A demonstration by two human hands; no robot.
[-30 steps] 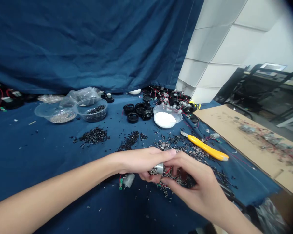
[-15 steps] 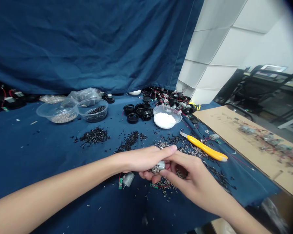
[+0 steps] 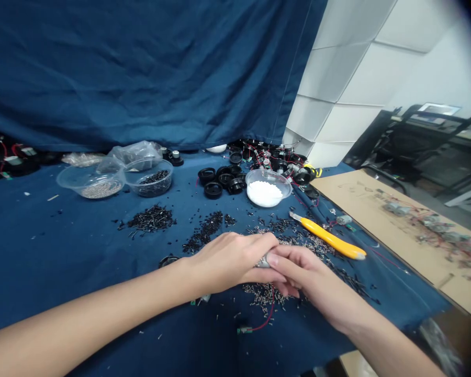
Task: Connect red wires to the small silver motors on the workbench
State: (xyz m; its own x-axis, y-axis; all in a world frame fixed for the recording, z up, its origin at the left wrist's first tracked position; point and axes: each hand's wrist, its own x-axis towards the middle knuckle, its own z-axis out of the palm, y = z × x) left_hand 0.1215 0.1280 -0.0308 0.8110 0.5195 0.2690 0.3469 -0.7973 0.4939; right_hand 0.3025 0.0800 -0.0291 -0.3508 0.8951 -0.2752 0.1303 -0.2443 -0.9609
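On the head view I have my left hand (image 3: 227, 262) and right hand (image 3: 310, 280) meeting over the dark blue cloth-covered worktop (image 3: 43, 251). Both sets of fingers (image 3: 288, 262) are closed on a small silver metal cylinder (image 3: 264, 262), probably a motor, pinched between them with only a sliver showing. A thin red wire (image 3: 272, 306) runs from beneath my hands to a tiny green circuit board (image 3: 245, 330); I cannot tell whether it joins the cylinder. Loose silver screws (image 3: 265, 294) lie just below, and a yellow utility knife (image 3: 332, 241) lies to the right. Farther off sit a clear plastic bowl of black screws (image 3: 149, 183) and round black plastic housings (image 3: 220, 183). As far as I can judge, many wired metal cylinders (image 3: 427, 225) are already laid out on a brown cardboard sheet (image 3: 357, 201), while plenty of loose screws remain on the cloth.
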